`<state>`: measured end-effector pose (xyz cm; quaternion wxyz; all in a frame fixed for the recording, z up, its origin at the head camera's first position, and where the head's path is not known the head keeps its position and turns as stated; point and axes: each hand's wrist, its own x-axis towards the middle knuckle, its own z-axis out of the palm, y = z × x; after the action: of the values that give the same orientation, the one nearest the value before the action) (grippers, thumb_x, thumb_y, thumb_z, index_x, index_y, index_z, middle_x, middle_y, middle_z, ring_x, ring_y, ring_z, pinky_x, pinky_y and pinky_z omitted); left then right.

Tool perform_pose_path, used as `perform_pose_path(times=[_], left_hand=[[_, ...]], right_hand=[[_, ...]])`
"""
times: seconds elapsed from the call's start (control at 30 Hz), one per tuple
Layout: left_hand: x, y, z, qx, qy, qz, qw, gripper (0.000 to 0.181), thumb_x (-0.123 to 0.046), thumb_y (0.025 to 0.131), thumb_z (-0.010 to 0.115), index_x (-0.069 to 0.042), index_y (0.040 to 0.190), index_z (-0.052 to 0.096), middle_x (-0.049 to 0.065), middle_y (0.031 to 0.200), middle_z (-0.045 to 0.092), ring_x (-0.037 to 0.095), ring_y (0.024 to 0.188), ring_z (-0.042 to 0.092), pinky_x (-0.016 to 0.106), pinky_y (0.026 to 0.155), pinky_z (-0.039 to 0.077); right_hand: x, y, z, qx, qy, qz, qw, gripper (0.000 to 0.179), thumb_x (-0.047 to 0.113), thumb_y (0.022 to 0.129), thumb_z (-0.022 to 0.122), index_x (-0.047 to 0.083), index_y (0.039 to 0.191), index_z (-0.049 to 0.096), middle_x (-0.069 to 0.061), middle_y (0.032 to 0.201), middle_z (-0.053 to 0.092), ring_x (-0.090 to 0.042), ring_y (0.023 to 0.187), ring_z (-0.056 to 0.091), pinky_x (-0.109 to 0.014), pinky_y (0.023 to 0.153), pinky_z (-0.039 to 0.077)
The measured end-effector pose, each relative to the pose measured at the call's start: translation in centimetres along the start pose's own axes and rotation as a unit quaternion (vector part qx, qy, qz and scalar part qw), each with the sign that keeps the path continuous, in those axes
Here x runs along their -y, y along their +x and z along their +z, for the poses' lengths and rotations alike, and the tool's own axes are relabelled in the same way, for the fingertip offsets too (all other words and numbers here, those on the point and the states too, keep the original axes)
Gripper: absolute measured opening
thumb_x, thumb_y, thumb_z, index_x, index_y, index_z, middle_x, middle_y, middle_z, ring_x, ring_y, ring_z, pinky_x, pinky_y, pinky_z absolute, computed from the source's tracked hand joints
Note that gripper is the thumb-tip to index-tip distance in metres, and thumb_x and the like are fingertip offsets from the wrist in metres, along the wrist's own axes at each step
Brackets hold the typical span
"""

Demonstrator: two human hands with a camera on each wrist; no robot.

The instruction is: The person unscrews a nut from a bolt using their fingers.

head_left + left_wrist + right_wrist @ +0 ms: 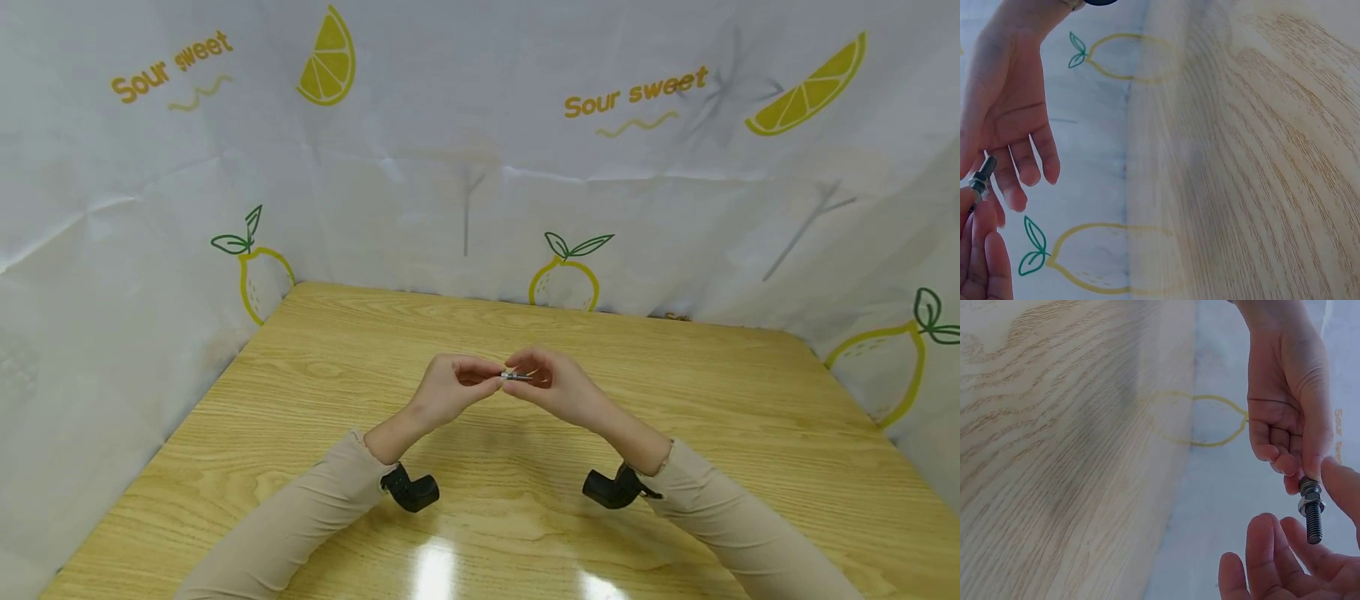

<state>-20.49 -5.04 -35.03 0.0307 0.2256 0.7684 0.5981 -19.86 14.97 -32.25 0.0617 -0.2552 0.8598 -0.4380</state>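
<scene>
A small metal bolt [1314, 525] with a threaded shank carries a nut [1311, 504] partway along it. My left hand [441, 390] pinches one end of the bolt between thumb and fingertips; the same grip shows in the right wrist view, with the left hand [1288, 394] above. The bare threaded end points toward the palm of my right hand [558, 387]. That hand surrounds the bolt loosely, thumb and fingers spread apart, its fingertips close to the left ones. In the left wrist view the bolt [986, 167] stands out from the left fingers [985, 250].
Both hands are above a wood-grain table [300, 467]. White sheeting [420, 217] printed with lemons stands behind it and along the sides. A black wrist camera mount [411, 490] hangs below the left sleeve, and a similar black mount [613, 488] below the right one.
</scene>
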Motion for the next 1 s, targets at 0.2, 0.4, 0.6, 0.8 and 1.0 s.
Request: perform_pose_path(times=[0.2, 0.4, 0.6, 0.8, 1.0], left_hand=[[0.07, 0.02, -0.02, 0.001, 0.004, -0.001, 1.0000, 0.023, -0.011, 0.088, 0.065, -0.001, 0.108, 0.069, 0.019, 0.105, 0.069, 0.025, 0.089, 0.068, 0.026, 0.075, 0.056], [0.06, 0.01, 0.01, 0.000, 0.006, 0.000, 1.0000, 0.023, -0.011, 0.087, 0.065, -0.001, 0.107, 0.070, 0.019, 0.103, 0.070, 0.024, 0.087, 0.069, 0.025, 0.073, 0.056], [0.04, 0.00, 0.06, 0.002, 0.003, 0.004, 1.0000, 0.023, -0.010, 0.087, 0.065, 0.001, 0.108, 0.069, 0.020, 0.104, 0.070, 0.024, 0.087, 0.069, 0.026, 0.073, 0.057], [0.05, 0.03, 0.01, 0.002, 0.005, -0.003, 1.0000, 0.023, -0.011, 0.088, 0.065, 0.000, 0.108, 0.069, 0.019, 0.105, 0.069, 0.025, 0.089, 0.068, 0.026, 0.075, 0.056], [0.02, 0.02, 0.03, 0.000, 0.008, 0.000, 1.0000, 0.023, -0.011, 0.087, 0.065, 0.000, 0.107, 0.070, 0.019, 0.103, 0.070, 0.024, 0.088, 0.069, 0.025, 0.073, 0.056]], right_hand=[[-0.12, -0.01, 0.02, 0.017, -0.014, 0.016, 0.9996, 0.030, 0.025, 0.098, 0.050, 0.001, 0.106, 0.065, -0.017, 0.097, 0.068, -0.026, 0.088, 0.065, -0.043, 0.081, 0.054], [0.00, 0.01, -0.02, -0.004, 0.000, -0.008, 1.0000, 0.020, 0.014, 0.090, 0.063, 0.001, 0.105, 0.062, -0.015, 0.099, 0.066, -0.020, 0.087, 0.066, -0.025, 0.074, 0.054], [-0.01, -0.02, -0.08, 0.005, 0.002, -0.001, 1.0000, 0.029, 0.019, 0.092, 0.061, 0.001, 0.113, 0.059, -0.018, 0.107, 0.064, -0.023, 0.091, 0.065, -0.028, 0.077, 0.055], [-0.24, 0.00, -0.11, 0.027, -0.005, 0.017, 0.9995, 0.032, 0.026, 0.098, 0.048, -0.001, 0.108, 0.064, -0.019, 0.098, 0.068, -0.033, 0.091, 0.064, -0.045, 0.082, 0.054], [-0.16, 0.02, -0.05, 0.003, -0.006, -0.005, 1.0000, 0.021, 0.017, 0.093, 0.059, 0.001, 0.106, 0.063, -0.016, 0.099, 0.067, -0.022, 0.088, 0.066, -0.029, 0.076, 0.055]])
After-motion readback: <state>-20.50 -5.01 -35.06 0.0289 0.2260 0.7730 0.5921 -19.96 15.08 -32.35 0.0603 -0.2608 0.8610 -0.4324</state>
